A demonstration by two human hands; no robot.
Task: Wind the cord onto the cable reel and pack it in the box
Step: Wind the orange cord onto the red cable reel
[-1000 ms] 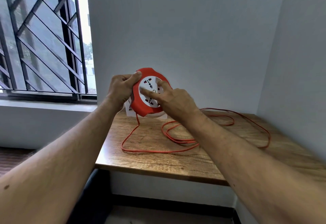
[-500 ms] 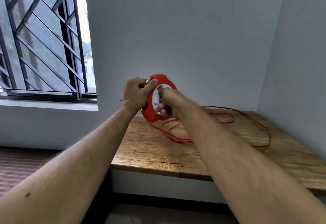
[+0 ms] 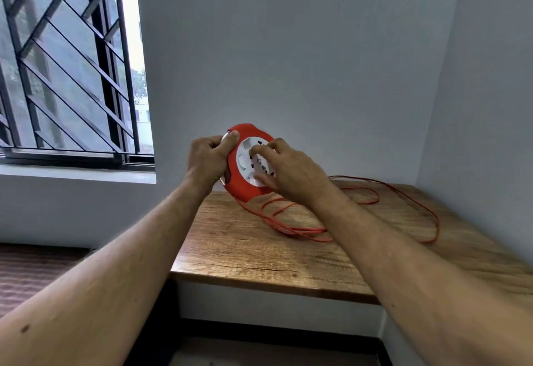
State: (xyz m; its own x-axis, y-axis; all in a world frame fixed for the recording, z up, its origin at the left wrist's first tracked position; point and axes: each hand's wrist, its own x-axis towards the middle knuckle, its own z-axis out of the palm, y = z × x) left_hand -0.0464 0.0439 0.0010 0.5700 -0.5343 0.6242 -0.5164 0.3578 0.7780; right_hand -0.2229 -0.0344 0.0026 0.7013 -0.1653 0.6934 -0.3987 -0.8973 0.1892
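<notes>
One cable reel (image 3: 248,163), red housing, white socket face, held in air above left end of wooden bench (image 3: 245,247). Left hand (image 3: 208,160) clamped on reel's left rim, thumb over front edge. Right hand (image 3: 291,173) on socket face, fingers (image 3: 261,150) spread and pressed against white disc, not closed around it. One red cord (image 3: 311,231) runs from reel bottom, lies in loose loops on bench, unwound. Barred window (image 3: 66,62) at left

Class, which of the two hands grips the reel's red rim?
The left hand clamps the cable reel's red rim; the right hand fingers its white face instead.
</notes>
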